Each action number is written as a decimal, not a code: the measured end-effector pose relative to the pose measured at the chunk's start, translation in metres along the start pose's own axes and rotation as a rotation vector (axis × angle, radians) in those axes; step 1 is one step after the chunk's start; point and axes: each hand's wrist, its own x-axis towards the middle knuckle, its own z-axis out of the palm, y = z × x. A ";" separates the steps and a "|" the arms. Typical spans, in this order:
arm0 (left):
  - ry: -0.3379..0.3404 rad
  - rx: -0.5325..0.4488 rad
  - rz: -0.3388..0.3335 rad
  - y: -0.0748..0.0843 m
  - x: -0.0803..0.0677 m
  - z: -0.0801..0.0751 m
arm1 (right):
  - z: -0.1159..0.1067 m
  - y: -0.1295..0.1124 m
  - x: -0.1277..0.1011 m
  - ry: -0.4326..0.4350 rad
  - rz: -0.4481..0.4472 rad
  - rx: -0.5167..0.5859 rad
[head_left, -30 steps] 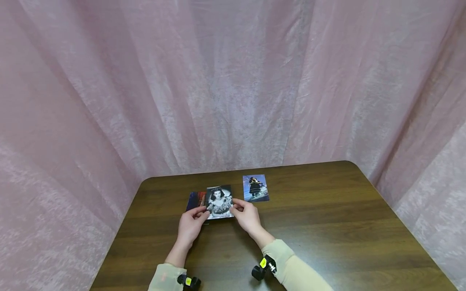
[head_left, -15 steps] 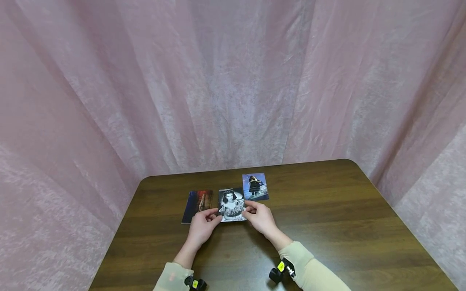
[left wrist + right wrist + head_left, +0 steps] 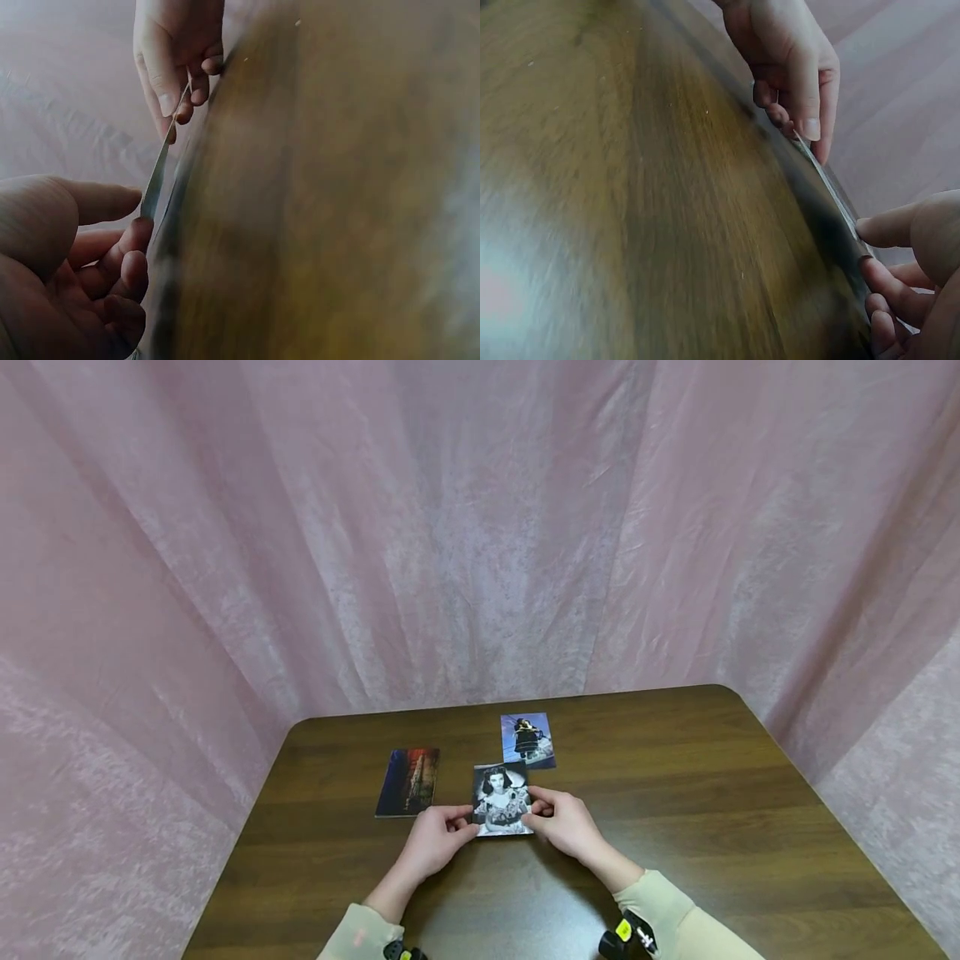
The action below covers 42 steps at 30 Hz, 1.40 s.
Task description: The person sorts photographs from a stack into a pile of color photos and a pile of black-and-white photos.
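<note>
A black-and-white photo card (image 3: 501,800) of a person in a white dress is held by both hands over the middle of the table. My left hand (image 3: 441,841) pinches its left edge between thumb and fingers; my right hand (image 3: 566,827) pinches the right edge. In the left wrist view the card (image 3: 156,180) appears nearly edge-on, stretched between the two hands. The right wrist view shows the same card (image 3: 826,180) as a thin strip above the wood. Its top edge overlaps the lower part of a blue picture card (image 3: 527,739) in the head view.
To the left lies a dark blue and red picture card (image 3: 408,782) with a tower on it, its lower edge looking thick like a stack. The brown wooden table (image 3: 712,810) ends at the back before a pink velvet curtain (image 3: 465,535).
Both hands have carried the black-and-white photo card right and toward the person, off the dark tower card, which now shows whole. The blue card stays in place.
</note>
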 end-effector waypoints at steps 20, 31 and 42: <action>-0.112 0.028 0.074 0.020 -0.002 0.026 | -0.034 0.006 -0.026 -0.041 0.035 -0.122; -0.141 0.062 0.096 0.029 0.002 0.031 | -0.043 0.011 -0.025 -0.078 0.071 -0.183; -0.136 0.119 0.115 0.035 0.005 0.036 | -0.049 0.013 -0.025 -0.096 0.071 -0.241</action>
